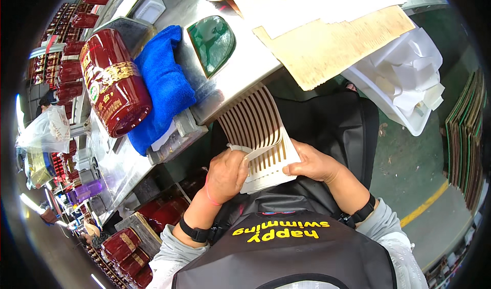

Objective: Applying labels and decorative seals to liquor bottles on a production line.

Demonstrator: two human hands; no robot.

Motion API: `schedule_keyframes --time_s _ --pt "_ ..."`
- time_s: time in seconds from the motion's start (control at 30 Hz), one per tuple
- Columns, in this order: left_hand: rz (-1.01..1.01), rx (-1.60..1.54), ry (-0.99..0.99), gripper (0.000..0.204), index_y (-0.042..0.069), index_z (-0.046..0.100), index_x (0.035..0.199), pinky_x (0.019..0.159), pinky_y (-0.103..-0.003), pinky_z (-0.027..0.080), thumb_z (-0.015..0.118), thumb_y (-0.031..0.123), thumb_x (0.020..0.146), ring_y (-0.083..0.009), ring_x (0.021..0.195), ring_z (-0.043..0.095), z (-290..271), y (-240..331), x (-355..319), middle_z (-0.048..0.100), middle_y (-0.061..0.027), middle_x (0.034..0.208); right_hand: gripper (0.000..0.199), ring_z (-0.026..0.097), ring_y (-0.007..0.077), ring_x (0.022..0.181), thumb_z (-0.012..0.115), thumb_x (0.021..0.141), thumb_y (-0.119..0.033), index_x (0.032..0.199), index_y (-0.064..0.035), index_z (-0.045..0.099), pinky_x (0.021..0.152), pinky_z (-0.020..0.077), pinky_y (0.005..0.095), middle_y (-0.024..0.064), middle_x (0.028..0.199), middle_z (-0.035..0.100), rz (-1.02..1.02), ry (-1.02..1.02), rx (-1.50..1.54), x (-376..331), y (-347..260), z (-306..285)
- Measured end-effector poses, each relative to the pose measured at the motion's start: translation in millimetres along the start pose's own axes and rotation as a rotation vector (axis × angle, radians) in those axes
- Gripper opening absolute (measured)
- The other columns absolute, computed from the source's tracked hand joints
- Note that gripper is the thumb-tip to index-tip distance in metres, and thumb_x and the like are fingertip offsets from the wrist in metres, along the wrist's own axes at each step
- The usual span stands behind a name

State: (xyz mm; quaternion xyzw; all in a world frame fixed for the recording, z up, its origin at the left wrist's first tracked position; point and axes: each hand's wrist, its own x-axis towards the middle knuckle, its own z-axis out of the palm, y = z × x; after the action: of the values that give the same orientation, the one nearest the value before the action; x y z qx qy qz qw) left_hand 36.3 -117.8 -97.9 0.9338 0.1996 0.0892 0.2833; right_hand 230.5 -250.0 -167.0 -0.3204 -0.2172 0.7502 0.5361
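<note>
Over my lap I hold a stack of white sheets (271, 177), with a sheet of brown-striped strips (255, 118) curling up from it toward the bench edge. My left hand (225, 174) is closed, its fingers pinching the curled white edge of the striped sheet. My right hand (316, 164) grips the stack's right side, thumb on top and fingers out of sight beneath. To the left, a glossy dark red jar (115, 84) with gold decoration lies tilted against a blue towel (161, 82). A green flat piece (210, 43) rests on the metal bench (232, 74).
Large tan and white paper sheets (332, 41) overhang the bench. A white bin (404, 79) of paper scraps stands to the right, and stacked boards (464, 141) lie beyond it. More red jars (125, 250) fill the left side, near a clear plastic bag (47, 130).
</note>
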Motion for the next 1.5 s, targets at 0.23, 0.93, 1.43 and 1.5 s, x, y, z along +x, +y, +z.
schedule_keyframes --time_s 0.23,0.93,1.43,1.5 --pt "-0.069 -0.138 -0.027 0.007 0.001 0.059 0.089 0.059 -0.041 0.047 0.062 0.007 0.086 -0.0338 0.065 0.057 0.0 -2.3 4.4 0.056 -0.0134 0.072 0.069 0.049 0.0163 0.12 0.063 0.08 -0.008 0.142 0.0028 0.035 0.106 0.036 0.031 0.0097 0.13 0.054 -0.01 0.007 0.017 1.4 -3.8 0.1" --pt "-0.514 -0.667 -0.212 0.03 0.0 0.061 0.081 0.063 -0.028 0.039 0.06 0.027 0.095 -0.0118 0.068 0.045 3.4 -24.5 -3.1 0.049 -0.0028 0.068 0.061 0.055 0.0156 0.112 0.066 0.092 -0.033 0.136 0.0008 0.042 0.098 0.0444 0.0313 0.0098 0.123 0.059 -0.01 0.159 0.132 9.5 -2.7 -1.2" --pt "-0.655 -0.811 -0.239 0.033 0.0 0.063 0.082 0.067 -0.026 0.039 0.061 0.031 0.094 -0.0085 0.074 0.045 10.9 -36.0 -7.6 0.051 0.0006 0.075 0.063 0.054 0.0163 0.113 0.069 0.09 -0.025 0.138 0.0032 0.039 0.099 0.043 0.0323 0.011 0.126 0.057 0.004 0.212 -0.047 12.8 9.2 -7.5" --pt "-0.632 -0.823 -0.229 0.033 0.0 0.063 0.082 0.067 -0.026 0.039 0.061 0.03 0.094 -0.0086 0.073 0.045 13.5 -36.7 -7.1 0.051 0.0002 0.074 0.064 0.054 0.0178 0.115 0.068 0.089 -0.022 0.138 0.0042 0.037 0.098 0.0433 0.0324 0.0128 0.126 0.057 -0.006 0.368 -0.345 15.0 11.9 -7.4"
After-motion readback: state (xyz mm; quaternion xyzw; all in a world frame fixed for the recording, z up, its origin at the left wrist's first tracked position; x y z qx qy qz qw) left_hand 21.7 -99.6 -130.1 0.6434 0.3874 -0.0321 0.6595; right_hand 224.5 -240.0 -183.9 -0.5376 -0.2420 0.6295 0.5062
